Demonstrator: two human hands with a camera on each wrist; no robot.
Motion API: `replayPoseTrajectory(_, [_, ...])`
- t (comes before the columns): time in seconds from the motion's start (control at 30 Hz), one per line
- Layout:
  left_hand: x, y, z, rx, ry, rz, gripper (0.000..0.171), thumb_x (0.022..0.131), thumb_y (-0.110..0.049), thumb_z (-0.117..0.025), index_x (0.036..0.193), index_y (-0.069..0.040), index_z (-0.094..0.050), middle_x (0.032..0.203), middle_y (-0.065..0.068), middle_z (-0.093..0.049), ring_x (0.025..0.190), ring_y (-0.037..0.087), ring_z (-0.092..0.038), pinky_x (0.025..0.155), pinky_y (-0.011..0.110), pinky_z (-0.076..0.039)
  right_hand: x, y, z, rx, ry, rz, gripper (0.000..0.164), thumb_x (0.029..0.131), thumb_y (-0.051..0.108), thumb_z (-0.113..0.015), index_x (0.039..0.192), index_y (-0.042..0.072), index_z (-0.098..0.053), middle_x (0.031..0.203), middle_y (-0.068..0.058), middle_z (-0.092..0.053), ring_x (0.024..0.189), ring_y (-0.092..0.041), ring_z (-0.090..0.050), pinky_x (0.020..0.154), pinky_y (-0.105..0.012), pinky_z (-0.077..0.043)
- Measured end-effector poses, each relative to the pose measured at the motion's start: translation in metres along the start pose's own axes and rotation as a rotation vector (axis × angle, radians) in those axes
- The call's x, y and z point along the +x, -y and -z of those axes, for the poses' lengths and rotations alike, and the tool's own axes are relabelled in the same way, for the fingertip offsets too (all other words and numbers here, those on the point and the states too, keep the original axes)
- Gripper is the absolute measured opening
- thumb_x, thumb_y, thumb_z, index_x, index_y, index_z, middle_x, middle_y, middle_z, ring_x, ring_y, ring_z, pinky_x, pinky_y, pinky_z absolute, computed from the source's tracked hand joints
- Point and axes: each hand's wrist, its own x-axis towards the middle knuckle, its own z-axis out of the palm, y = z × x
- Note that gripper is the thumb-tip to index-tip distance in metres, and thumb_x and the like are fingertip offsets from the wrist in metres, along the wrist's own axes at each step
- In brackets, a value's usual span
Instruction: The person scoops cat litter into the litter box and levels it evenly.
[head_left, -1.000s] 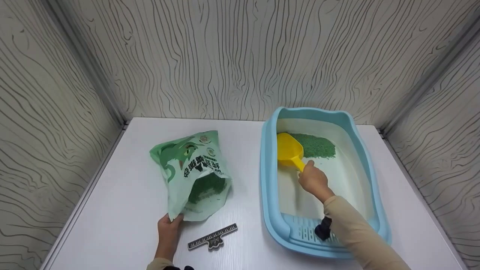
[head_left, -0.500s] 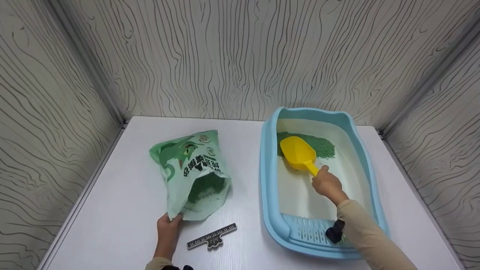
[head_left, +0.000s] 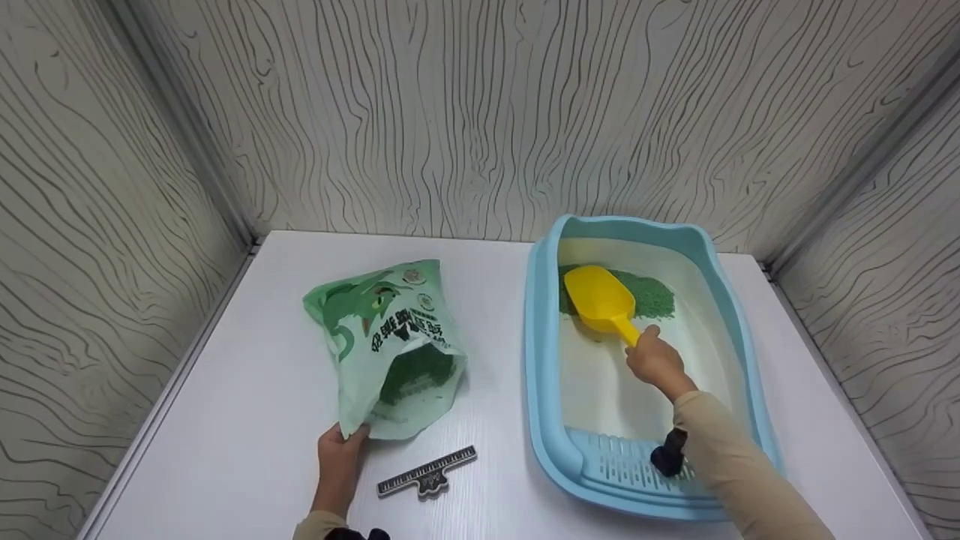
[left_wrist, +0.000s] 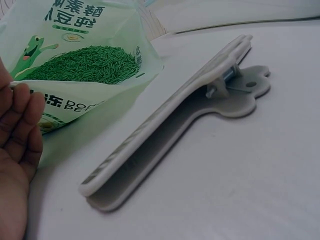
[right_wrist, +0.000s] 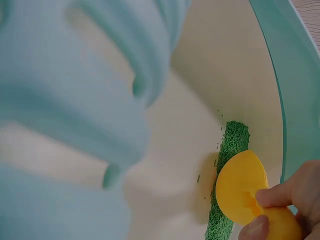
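My right hand (head_left: 660, 364) grips the handle of a yellow scoop (head_left: 600, 298) inside a blue litter box (head_left: 541, 420). The scoop's head overlaps a heap of green pellet cat litter (head_left: 654, 296) at the box's far end; the right wrist view shows the scoop (right_wrist: 237, 185) across the pellet strip (right_wrist: 234, 137), thumb on its handle. On the left lies a green litter bag (head_left: 367, 390), its mouth facing me. My left hand (head_left: 341, 457) pinches the near corner of that mouth. Green pellets (left_wrist: 95, 65) show inside the bag in the left wrist view.
A long sealing clip (head_left: 427, 474) with a piano-key pattern lies on the white table (head_left: 225, 420), just right of my left hand. Wood-patterned panels (head_left: 450, 120) enclose the table at the back and both sides. The box's front has a slotted step (head_left: 619, 457).
My right hand has drawn the scoop away from the box's left wall, rightward and toward me, then slightly back over the pellets. The left hand and bag have stayed put.
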Motion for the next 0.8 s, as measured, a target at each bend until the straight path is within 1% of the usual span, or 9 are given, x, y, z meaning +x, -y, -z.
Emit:
replayPoseTrajectory(0.1, [-0.001,-0.001,0.000,-0.004,-0.001,-0.019,0.031,0.087,-0.007,-0.061,0.114,0.009,-0.063,0.097,-0.008,-0.073,0.084,-0.011,-0.057,0.080,0.008,-0.046,0.001,-0.003,0.003,0.020,0.023,-0.030,0.073,0.101,0.020,-0.041,0.144,-0.018,0.003,0.125,-0.035,-0.047,0.095,-0.033,-0.051,0.096,-0.045,-0.048])
replayPoseTrajectory(0.17, [-0.001,-0.001,-0.001,-0.005,-0.001,-0.025,0.032,0.087,-0.007,-0.062,0.114,0.009,-0.063,0.097,-0.010,-0.073,0.085,-0.011,-0.058,0.081,0.008,-0.046,0.002,-0.006,0.005,0.033,0.031,-0.044,0.073,0.101,0.020,-0.041,0.144,-0.017,0.004,0.126,-0.035,-0.046,0.096,-0.033,-0.051,0.097,-0.046,-0.048])
replayPoseTrajectory(0.27, [-0.001,-0.001,-0.001,-0.002,0.002,-0.028,0.032,0.087,-0.007,-0.062,0.114,0.009,-0.063,0.096,-0.012,-0.072,0.085,-0.011,-0.058,0.081,0.008,-0.045,0.003,-0.013,0.009,0.055,0.037,-0.063,0.072,0.101,0.020,-0.040,0.144,-0.017,0.004,0.123,-0.034,-0.047,0.095,-0.032,-0.051,0.091,-0.042,-0.049])
replayPoseTrajectory(0.37, [0.000,-0.001,0.000,0.002,0.002,-0.025,0.030,0.087,-0.007,-0.062,0.112,0.009,-0.063,0.088,-0.014,-0.070,0.081,-0.007,-0.056,0.078,0.009,-0.046,0.003,-0.021,0.012,0.078,0.041,-0.084,0.071,0.101,0.021,-0.039,0.143,-0.017,0.003,0.112,-0.028,-0.048,0.088,-0.028,-0.051,0.078,-0.033,-0.048])
replayPoseTrajectory(0.47, [0.000,0.000,0.001,0.006,0.001,-0.022,0.027,0.087,-0.007,-0.061,0.109,0.010,-0.065,0.082,-0.014,-0.068,0.076,-0.003,-0.053,0.075,0.011,-0.046,0.001,-0.029,0.015,0.092,0.043,-0.099,0.069,0.101,0.021,-0.039,0.143,-0.016,0.001,0.102,-0.022,-0.047,0.081,-0.025,-0.051,0.068,-0.027,-0.046])
replayPoseTrajectory(0.6, [0.000,0.000,0.001,-0.004,-0.005,-0.021,0.025,0.087,-0.006,-0.061,0.106,0.009,-0.065,0.078,-0.015,-0.067,0.075,0.000,-0.052,0.074,0.012,-0.045,-0.002,-0.036,0.018,0.113,0.043,-0.104,0.065,0.100,0.021,-0.038,0.141,-0.016,-0.003,0.100,-0.021,-0.047,0.080,-0.024,-0.051,0.067,-0.026,-0.046])
replayPoseTrajectory(0.67, [0.000,0.000,0.000,-0.005,-0.006,-0.020,0.025,0.088,-0.007,-0.061,0.107,0.009,-0.065,0.079,-0.016,-0.067,0.076,-0.001,-0.053,0.074,0.011,-0.046,-0.004,-0.039,0.020,0.129,0.045,-0.108,0.066,0.100,0.021,-0.037,0.140,-0.016,-0.002,0.101,-0.021,-0.047,0.082,-0.025,-0.050,0.069,-0.027,-0.046])
replayPoseTrajectory(0.8, [0.000,-0.001,0.000,-0.005,-0.006,-0.019,0.026,0.087,-0.007,-0.061,0.107,0.009,-0.065,0.081,-0.016,-0.068,0.076,-0.002,-0.053,0.075,0.011,-0.046,-0.006,-0.046,0.022,0.142,0.034,-0.103,0.063,0.099,0.020,-0.037,0.138,-0.018,-0.005,0.096,-0.020,-0.047,0.080,-0.024,-0.050,0.068,-0.027,-0.047])
